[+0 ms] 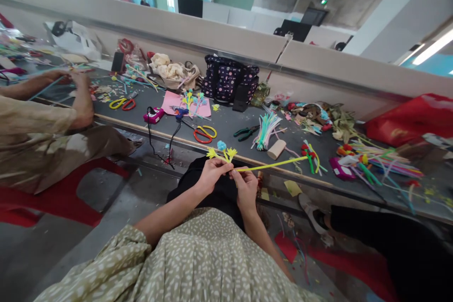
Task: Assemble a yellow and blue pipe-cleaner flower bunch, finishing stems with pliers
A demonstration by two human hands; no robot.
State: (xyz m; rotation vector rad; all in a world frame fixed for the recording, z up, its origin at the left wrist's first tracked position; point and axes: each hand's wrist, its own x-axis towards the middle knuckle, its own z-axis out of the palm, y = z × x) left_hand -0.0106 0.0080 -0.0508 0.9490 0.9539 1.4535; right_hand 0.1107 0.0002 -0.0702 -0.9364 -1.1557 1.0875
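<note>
My left hand (pixel 212 173) pinches the stems of a small bunch of pipe-cleaner flowers (pixel 222 151), two yellow and one blue, held upright above my lap. My right hand (pixel 246 188) sits just beside it and grips a long yellow pipe cleaner (pixel 272 165) that sticks out to the right over the table edge. Both hands meet at the base of the flower stems, in front of the dark table (pixel 226 127).
On the table lie red-and-yellow scissors (pixel 204 133), green pliers (pixel 246 132), a bundle of pastel pipe cleaners (pixel 265 130), a tape roll (pixel 276 149), a pink sheet (pixel 177 103), a dotted bag (pixel 230 80). Another person's hands (pixel 76 92) work at the left. Someone's leg (pixel 354 226) is at the right.
</note>
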